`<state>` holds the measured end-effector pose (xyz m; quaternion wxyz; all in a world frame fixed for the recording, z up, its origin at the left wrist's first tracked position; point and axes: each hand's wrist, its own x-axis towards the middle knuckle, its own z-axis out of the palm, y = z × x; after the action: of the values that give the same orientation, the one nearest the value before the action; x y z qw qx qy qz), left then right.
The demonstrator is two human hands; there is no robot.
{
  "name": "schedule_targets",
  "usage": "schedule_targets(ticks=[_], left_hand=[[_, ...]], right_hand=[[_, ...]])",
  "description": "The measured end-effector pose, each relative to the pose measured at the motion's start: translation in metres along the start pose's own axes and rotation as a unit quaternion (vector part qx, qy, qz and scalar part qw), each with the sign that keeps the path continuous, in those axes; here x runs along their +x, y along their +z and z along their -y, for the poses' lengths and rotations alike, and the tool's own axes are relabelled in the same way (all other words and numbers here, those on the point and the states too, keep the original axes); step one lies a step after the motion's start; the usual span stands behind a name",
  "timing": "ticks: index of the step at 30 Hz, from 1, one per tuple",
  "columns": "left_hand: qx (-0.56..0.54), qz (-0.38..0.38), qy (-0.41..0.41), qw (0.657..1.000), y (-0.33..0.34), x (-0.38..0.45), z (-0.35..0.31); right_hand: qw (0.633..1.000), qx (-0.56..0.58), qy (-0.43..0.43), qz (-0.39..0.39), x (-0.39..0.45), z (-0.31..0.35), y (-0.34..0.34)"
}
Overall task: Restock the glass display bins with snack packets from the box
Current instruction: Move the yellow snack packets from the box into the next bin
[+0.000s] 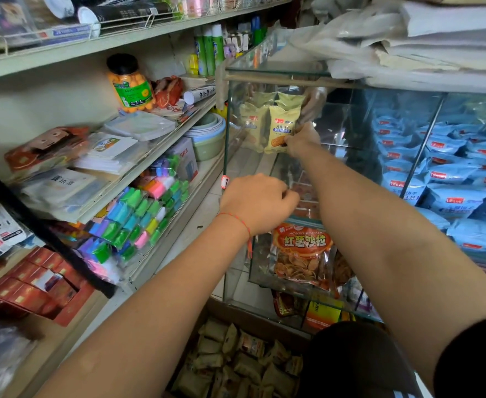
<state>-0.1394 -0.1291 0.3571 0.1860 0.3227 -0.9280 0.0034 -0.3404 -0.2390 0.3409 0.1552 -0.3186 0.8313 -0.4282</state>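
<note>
Your right hand [302, 140] reached into the upper glass bin [264, 74], fingers pinching the lower right corner of a yellow snack packet [282, 129]. The packet stood upright near the bin's left glass wall, its reflection or a second packet showing just beside it to the left; which of the two could not be told. More yellow packets sat just behind it, higher up.

Your left hand [257, 201] hovered below, near the front edge of that bin. Its fingers were curled inward; whether they held anything could not be told, since the back of the hand hid them. A red string circled the wrist.

Below your hands, a lower glass bin [253, 271] held an orange packet [303, 255] of chips leaning against its front pane. The cardboard box [230, 311] lay at the bottom of the view, filled with loose yellow packets [236, 360].

Edges: the upper bin's floor around the held packet showed bare glass, with open room to the right up to a divider. Past that divider, blue packets [451, 196] were stacked closely. The left glass wall stood just beside the shelf unit [121, 44] carrying coloured erasers [138, 219] and a jar [130, 84].
</note>
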Motion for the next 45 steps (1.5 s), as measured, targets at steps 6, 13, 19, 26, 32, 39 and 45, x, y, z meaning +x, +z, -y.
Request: schedule_targets(ticks=[6,13,19,26,32,39,45], left_hand=[[-0.022,0.022,-0.006,1.0,-0.01,-0.003,-0.002],[-0.068,-0.292,-0.057,0.952,-0.015,-0.075,0.0],[-0.051,0.036,-0.266,0.962,0.071,-0.165,0.026],[-0.166,0.252,-0.356,0.884,0.207,-0.267,0.053],[-0.23,0.377,-0.374,0.816,0.311,-0.304,0.076],[-0.285,0.452,-0.405,0.742,0.396,-0.319,0.082],[-0.309,0.483,-0.414,0.707,0.413,-0.327,0.079]], right_hand=[[0.999,-0.001,-0.038,-0.034,-0.05,0.028,-0.037],[0.942,0.051,-0.327,-0.059,-0.205,0.015,-0.079],[0.936,-0.024,-0.347,0.058,-0.292,-0.089,-0.006],[0.954,-0.143,-0.066,0.254,-0.304,-0.256,0.114],[0.869,-0.245,0.065,0.424,-0.295,-0.358,0.19],[0.761,-0.366,0.074,0.53,-0.301,-0.44,0.246],[0.704,-0.501,-0.012,0.503,-0.333,-0.461,0.26]])
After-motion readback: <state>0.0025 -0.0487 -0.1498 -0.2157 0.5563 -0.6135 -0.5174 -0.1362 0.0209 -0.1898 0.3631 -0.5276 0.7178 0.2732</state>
